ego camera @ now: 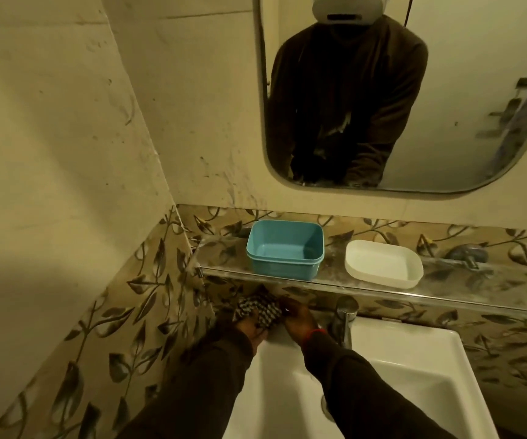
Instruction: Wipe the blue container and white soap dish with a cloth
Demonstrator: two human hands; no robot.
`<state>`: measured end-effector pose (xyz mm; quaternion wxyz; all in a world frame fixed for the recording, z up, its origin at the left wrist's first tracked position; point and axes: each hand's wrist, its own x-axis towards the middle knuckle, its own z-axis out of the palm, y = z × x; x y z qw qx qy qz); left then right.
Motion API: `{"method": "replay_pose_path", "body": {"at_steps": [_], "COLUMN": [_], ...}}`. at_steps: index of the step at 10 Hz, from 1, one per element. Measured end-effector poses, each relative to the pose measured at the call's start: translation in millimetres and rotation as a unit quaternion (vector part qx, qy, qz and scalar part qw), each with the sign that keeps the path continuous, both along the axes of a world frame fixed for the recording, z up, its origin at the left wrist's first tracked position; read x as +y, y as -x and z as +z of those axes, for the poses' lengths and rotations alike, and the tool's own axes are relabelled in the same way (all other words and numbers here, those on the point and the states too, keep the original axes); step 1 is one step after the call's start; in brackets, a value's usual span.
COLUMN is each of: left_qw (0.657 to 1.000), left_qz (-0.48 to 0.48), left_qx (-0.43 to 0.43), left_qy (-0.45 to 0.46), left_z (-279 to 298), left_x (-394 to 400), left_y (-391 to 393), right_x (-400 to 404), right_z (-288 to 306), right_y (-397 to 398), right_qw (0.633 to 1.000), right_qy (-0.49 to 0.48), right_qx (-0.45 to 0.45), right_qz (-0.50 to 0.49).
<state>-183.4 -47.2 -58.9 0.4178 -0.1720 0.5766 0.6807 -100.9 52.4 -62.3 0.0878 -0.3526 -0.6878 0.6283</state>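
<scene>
Both hands grip a checked cloth (257, 310) over the white sink (414, 359): left hand (249, 327) closed beneath it, right hand (298, 321) pinching its edge. Above, the glass shelf (224, 264) carries the blue container (286, 248) and, just beside it, the white soap dish (382, 263). A chrome tap (346, 315) stands right of the hands.

- Both my arms reach forward from the near edge, in dark sleeves, converging toward the middle.
- My left hand (249, 327) sits just left of the right, palm turned inward, fingers curled around a bunched checked cloth (257, 308).
- My right hand (298, 321) meets it from the right, fingers bent and gripping the same cloth.
- A red band circles my right wrist at the sleeve edge.
- Both hands touch or nearly touch; fingertips are too dark to tell apart.
</scene>
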Motion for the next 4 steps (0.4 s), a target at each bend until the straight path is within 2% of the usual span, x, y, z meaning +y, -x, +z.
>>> {"method": "replay_pose_path", "body": {"at_steps": [1, 3, 4], "left_qw": [0.999, 0.996, 0.997], "left_qz": [-0.019, -0.046, -0.026], "left_qx": [0.01, 0.046, 0.055], "left_qy": [0.035, 0.054, 0.057], "left_z": [-13, -14, -6], "left_x": [3, -3, -16], "left_y": [0, 2, -7], "right_x": [-1, -8, -15], "right_z": [-5, -8, 10], "right_y": [-8, -33, -48], "right_qw": [0.999, 0.994, 0.994], "right_qy": [-0.032, -0.045, -0.059], "right_qx": [-0.013, -0.094, -0.075], "right_qz": [0.011, 0.037, 0.053]}}
